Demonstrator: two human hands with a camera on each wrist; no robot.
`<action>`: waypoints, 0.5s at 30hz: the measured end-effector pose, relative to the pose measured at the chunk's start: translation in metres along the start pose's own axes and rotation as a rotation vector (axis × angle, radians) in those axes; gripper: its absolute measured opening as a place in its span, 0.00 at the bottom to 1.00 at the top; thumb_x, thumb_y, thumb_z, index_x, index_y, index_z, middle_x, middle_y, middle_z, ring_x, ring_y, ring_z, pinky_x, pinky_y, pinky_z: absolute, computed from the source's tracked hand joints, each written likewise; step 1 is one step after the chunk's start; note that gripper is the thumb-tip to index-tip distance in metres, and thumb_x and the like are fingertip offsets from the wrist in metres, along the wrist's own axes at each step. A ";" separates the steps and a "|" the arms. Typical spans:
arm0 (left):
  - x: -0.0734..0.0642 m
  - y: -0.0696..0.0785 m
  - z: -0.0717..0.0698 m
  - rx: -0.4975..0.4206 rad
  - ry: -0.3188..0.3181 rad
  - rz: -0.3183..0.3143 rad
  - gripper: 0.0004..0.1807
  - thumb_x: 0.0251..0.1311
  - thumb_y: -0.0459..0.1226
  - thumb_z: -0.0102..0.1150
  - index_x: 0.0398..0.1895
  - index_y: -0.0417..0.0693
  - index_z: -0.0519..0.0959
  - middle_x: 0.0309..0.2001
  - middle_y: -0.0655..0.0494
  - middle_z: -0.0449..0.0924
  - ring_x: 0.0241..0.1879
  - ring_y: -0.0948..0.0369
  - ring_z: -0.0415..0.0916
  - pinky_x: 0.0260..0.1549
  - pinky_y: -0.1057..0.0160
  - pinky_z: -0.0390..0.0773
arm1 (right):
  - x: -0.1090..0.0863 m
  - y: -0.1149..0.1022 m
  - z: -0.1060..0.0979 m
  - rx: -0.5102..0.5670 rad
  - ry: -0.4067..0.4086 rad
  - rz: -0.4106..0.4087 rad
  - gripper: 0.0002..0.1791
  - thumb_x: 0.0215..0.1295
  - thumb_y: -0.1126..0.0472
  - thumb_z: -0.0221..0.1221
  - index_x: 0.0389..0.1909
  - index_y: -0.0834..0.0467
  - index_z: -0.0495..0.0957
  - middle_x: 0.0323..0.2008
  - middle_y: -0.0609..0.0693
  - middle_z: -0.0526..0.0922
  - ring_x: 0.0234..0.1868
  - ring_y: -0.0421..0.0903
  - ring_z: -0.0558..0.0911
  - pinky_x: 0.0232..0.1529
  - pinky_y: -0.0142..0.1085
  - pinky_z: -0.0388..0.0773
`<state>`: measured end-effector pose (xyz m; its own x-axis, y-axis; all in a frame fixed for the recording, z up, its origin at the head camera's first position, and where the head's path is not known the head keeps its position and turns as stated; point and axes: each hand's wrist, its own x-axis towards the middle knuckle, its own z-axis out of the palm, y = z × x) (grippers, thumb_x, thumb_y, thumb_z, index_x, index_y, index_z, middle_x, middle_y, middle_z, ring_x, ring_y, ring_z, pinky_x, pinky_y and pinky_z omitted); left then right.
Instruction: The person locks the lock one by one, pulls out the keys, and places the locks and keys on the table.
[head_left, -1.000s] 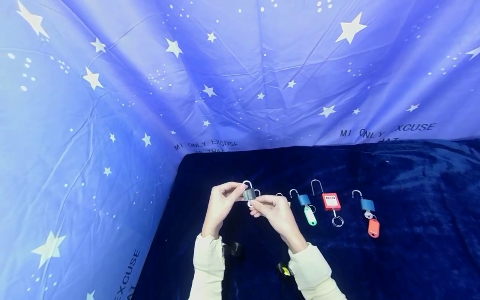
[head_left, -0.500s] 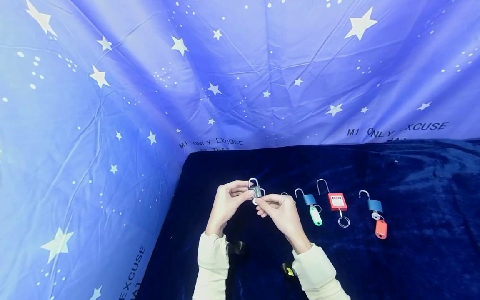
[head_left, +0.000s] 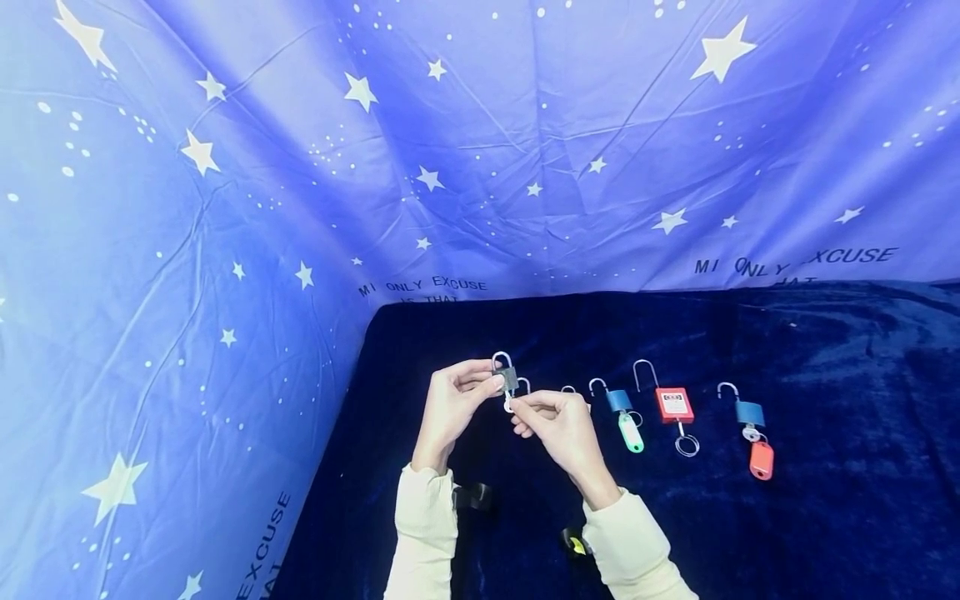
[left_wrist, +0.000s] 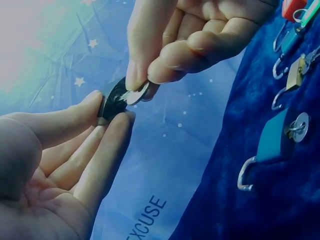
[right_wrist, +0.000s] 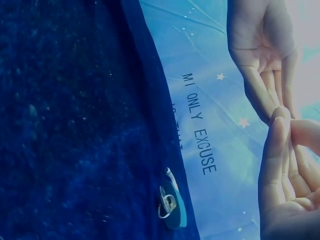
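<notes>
In the head view my left hand (head_left: pixel 452 408) holds a small dark padlock (head_left: pixel 508 378) by its body, with the silver shackle upward. My right hand (head_left: pixel 561 429) pinches the round head of a silver key (head_left: pixel 508 403) just below it. The left wrist view shows the key (left_wrist: pixel 138 95) between right thumb and fingers, its blade at the underside of the dark padlock (left_wrist: pixel 111 105); how deep it sits I cannot tell. Both hands are raised above the dark blue cloth. In the right wrist view, fingers hide the padlock and key.
On the cloth (head_left: pixel 840 400) lie a teal padlock (left_wrist: pixel 276 137), a brass padlock (left_wrist: pixel 295 75), a blue padlock with a green tag (head_left: pixel 619 400), a red padlock (head_left: pixel 676 405) and a blue padlock with a red tag (head_left: pixel 749 413). A starry curtain (head_left: pixel 480 217) hangs behind.
The head view shifted slightly at first. Since half a second ago the padlock has tilted and risen a little, and more of the key shows between it and my right fingers.
</notes>
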<state>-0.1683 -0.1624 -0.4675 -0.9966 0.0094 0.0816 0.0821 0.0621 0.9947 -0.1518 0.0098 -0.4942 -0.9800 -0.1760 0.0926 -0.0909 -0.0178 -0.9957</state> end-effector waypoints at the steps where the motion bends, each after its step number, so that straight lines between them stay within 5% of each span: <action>1: 0.000 0.000 0.002 -0.002 0.000 0.000 0.15 0.57 0.28 0.68 0.47 0.29 0.82 0.39 0.36 0.86 0.33 0.63 0.86 0.42 0.61 0.86 | 0.000 -0.001 -0.001 -0.001 0.003 0.003 0.09 0.63 0.65 0.66 0.35 0.70 0.85 0.25 0.63 0.86 0.22 0.45 0.86 0.27 0.33 0.85; 11: 0.000 -0.002 0.013 -0.038 0.016 0.030 0.15 0.59 0.29 0.67 0.48 0.28 0.81 0.40 0.35 0.86 0.34 0.63 0.86 0.42 0.60 0.86 | -0.003 -0.008 -0.011 -0.036 -0.009 0.041 0.08 0.63 0.66 0.66 0.33 0.69 0.85 0.24 0.62 0.86 0.21 0.44 0.85 0.26 0.33 0.85; 15: 0.001 -0.002 0.009 -0.092 0.129 0.031 0.15 0.58 0.27 0.67 0.48 0.27 0.81 0.38 0.40 0.87 0.32 0.63 0.86 0.42 0.61 0.86 | -0.004 -0.009 -0.013 -0.078 -0.072 0.064 0.06 0.63 0.69 0.64 0.32 0.71 0.85 0.24 0.64 0.86 0.22 0.54 0.86 0.25 0.35 0.85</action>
<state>-0.1690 -0.1538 -0.4697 -0.9864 -0.1187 0.1136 0.1177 -0.0281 0.9926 -0.1494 0.0233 -0.4860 -0.9693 -0.2444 0.0260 -0.0448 0.0717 -0.9964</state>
